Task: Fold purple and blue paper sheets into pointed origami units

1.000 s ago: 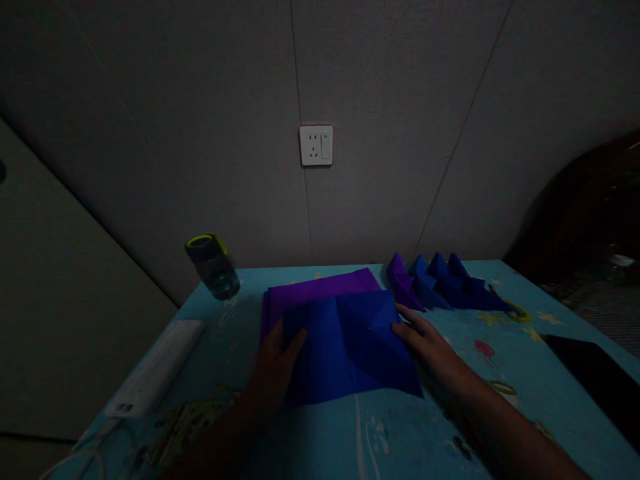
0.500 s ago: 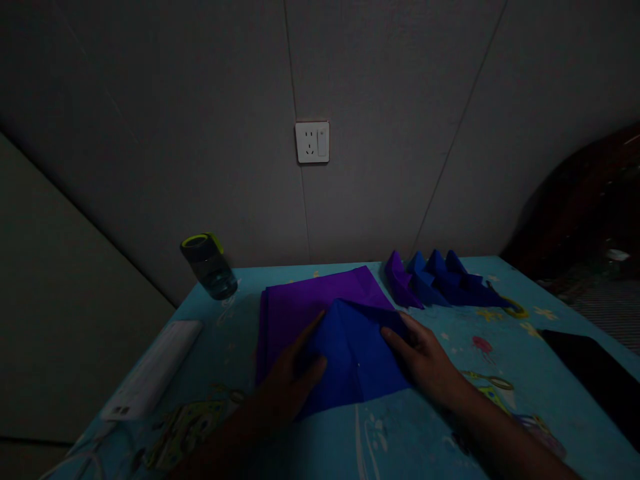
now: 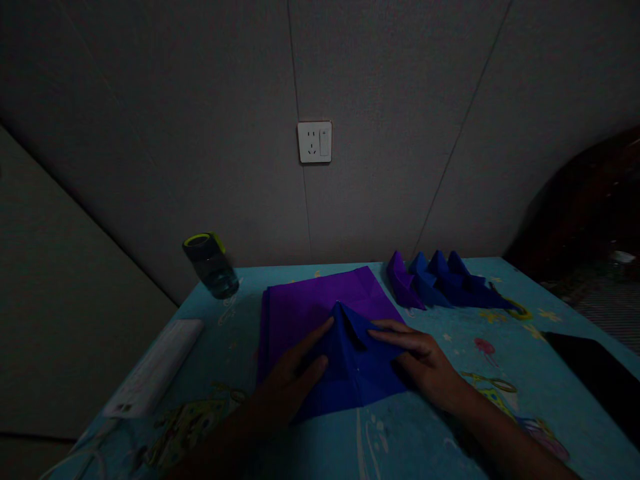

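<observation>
Blue folded paper (image 3: 377,377) on desk (image 3: 425,440), peaked at its far end, overlapping purple paper (image 3: 310,307) behind. Forearms reach in from the near side, angled inward. Left hand (image 3: 289,382) open, index finger along the left slope, thumb apart, touching the paper. Right hand (image 3: 427,367) also open, palm down, fingers stretched across the right flap, thumb lower.
</observation>
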### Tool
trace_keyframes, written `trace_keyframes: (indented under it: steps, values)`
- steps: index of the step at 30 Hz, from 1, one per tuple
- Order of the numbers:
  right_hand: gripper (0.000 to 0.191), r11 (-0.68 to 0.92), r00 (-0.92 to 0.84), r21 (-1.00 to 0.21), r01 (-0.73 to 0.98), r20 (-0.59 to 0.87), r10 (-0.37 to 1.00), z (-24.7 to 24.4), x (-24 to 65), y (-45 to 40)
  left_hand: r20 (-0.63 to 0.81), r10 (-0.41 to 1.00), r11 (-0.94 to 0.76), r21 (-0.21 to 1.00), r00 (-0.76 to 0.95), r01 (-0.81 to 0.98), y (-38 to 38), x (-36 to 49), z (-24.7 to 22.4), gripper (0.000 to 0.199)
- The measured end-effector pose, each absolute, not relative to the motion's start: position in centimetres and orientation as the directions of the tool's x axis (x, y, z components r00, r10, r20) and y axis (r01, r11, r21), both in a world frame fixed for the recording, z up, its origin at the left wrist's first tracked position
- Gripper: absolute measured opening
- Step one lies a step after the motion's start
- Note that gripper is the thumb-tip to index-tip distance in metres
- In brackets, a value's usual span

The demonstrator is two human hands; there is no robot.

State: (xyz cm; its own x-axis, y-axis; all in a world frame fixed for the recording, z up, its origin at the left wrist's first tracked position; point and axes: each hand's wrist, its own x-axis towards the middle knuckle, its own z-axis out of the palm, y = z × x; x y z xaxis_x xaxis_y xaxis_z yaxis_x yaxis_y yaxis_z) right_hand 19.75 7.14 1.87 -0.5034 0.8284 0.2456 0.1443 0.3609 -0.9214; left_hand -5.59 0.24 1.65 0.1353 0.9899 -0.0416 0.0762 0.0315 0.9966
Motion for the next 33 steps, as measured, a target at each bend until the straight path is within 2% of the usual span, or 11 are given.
trace_keyframes:
  steps: [6, 12, 18, 25, 28, 30, 33]
  values:
    - [0.038, 0.441, -0.615, -0.881, 0.171, 0.254, 0.746, 3.2, 19.9, 6.6, -0.052, 0.991, 0.034, 0.988, 0.124, 0.149, 0.4, -5.5, 2.0, 0.048]
    - [0.028, 0.517, -0.559, -0.817, 0.255, 0.312, 0.768, 1.6, 18.9, 6.8, -0.061, 0.987, 0.025, 0.971, 0.146, 0.236, 0.3, -5.0, 2.5, 0.043]
    - [0.034, 0.678, -0.58, -0.684, 0.271, 0.446, 0.682, 0.4, 18.6, 6.6, -0.064, 0.984, 0.005, 0.941, 0.165, 0.338, 0.2, -5.3, 1.9, 0.041]
    - [0.037, 0.777, -0.654, -0.531, 0.338, 0.462, 0.6, 0.1, 18.9, 6.6, -0.095, 0.967, 0.013, 0.945, 0.237, 0.326, 0.5, -5.7, 1.8, 0.044]
    - [0.037, 0.793, -0.691, -0.45, 0.411, 0.413, 0.593, 0.5, 19.0, 6.5, -0.073, 0.975, 0.015, 0.964, 0.208, 0.264, 0.5, -5.6, 1.7, 0.043]
    - [0.044, 0.804, -0.725, -0.396, 0.444, 0.368, 0.582, 0.9, 19.1, 6.4, -0.078, 0.982, 0.039, 0.976, 0.175, 0.215, 0.6, -5.5, 1.7, 0.043]
    - [0.07, 0.823, -0.767, -0.335, 0.459, 0.318, 0.557, 1.2, 19.3, 6.3, -0.089, 0.986, 0.063, 0.983, 0.142, 0.174, 0.7, -5.5, 1.6, 0.044]
